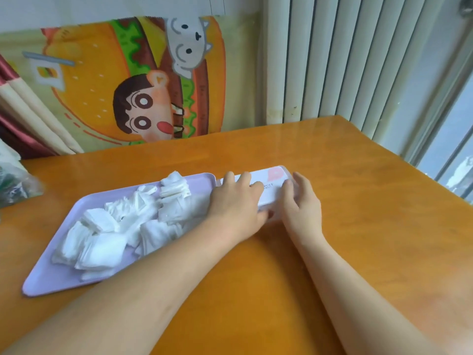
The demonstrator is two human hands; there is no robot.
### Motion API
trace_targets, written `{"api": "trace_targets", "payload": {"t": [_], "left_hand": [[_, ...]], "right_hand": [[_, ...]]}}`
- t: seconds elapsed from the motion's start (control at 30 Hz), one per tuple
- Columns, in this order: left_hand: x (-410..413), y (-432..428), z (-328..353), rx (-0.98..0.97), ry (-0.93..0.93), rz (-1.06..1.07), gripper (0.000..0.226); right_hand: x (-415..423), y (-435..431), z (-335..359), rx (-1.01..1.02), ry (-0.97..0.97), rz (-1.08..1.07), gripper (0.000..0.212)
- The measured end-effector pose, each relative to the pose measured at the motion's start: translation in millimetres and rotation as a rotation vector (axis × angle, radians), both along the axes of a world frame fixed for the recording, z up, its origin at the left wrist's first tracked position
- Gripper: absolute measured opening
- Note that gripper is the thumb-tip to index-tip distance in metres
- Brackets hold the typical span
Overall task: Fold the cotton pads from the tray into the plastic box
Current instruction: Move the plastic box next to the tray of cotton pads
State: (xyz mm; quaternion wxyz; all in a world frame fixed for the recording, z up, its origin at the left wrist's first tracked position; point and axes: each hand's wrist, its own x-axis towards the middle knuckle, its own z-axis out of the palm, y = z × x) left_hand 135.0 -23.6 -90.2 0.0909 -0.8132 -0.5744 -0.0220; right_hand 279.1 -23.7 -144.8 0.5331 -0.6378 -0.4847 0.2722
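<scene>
Fingers of left hand and right hand are gripping the closed plastic box; cotton pads are lying heaped on the lavender tray, none apparently packed.

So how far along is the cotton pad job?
Barely started. Done: nothing visible; the cotton pads lie heaped on the lilac tray. In hand: the left hand and right hand both hold the plastic box, which looks closed. Left: opening it, then folding and packing the whole heap.
</scene>
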Motion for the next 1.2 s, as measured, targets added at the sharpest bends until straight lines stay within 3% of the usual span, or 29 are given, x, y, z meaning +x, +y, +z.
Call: {"api": "trace_targets", "payload": {"t": [0.2, 0.33, 0.4, 0.5, 0.63, 0.83, 0.9, 1.0, 1.2], "left_hand": [[1.2, 0.1, -1.4, 0.051, 0.059, -0.012, 0.048], [-7.7, 7.1, 21.5, 0.041, -0.032, -0.033, 0.049], [-17.5, 16.5, 38.8, 0.017, -0.136, -0.039, 0.047], [-34.4, 36.6, 63.6, 0.075, -0.263, -0.005, 0.032], [-58.3, 61.0, 67.7, 0.124, -0.226, 0.156, 0.039], [-70.3, 62.4, 41.0, 0.009, -0.202, 0.296, 0.092], [-79.0, 59.8, 35.5, -0.034, -0.178, 0.285, 0.081], [-98.9, 49.1, 30.6, -0.091, -0.208, 0.193, 0.045], [-138.8, -4.5, 24.8, -0.186, -0.453, 0.018, 0.033]], "right_hand": [[2.4, -0.7, 1.9, 0.022, 0.060, -0.010, 0.053], [4.9, -2.0, -2.2, 0.063, 0.133, -0.026, 0.073], [4.9, -4.1, -1.1, 0.120, -0.104, -0.095, 0.067], [-3.7, -3.8, -5.0, 0.370, -0.584, -0.137, 0.045], [-23.0, -8.3, -13.9, 0.480, -0.714, 0.088, 0.023], [-34.3, -11.5, -16.0, 0.410, -0.807, 0.214, 0.040], [-34.0, -11.4, -16.6, 0.405, -0.824, 0.196, 0.045], [-35.2, -12.1, -15.5, 0.409, -0.843, 0.144, 0.052], [-43.5, -13.9, -17.8, 0.445, -0.872, 0.113, 0.041]]}}
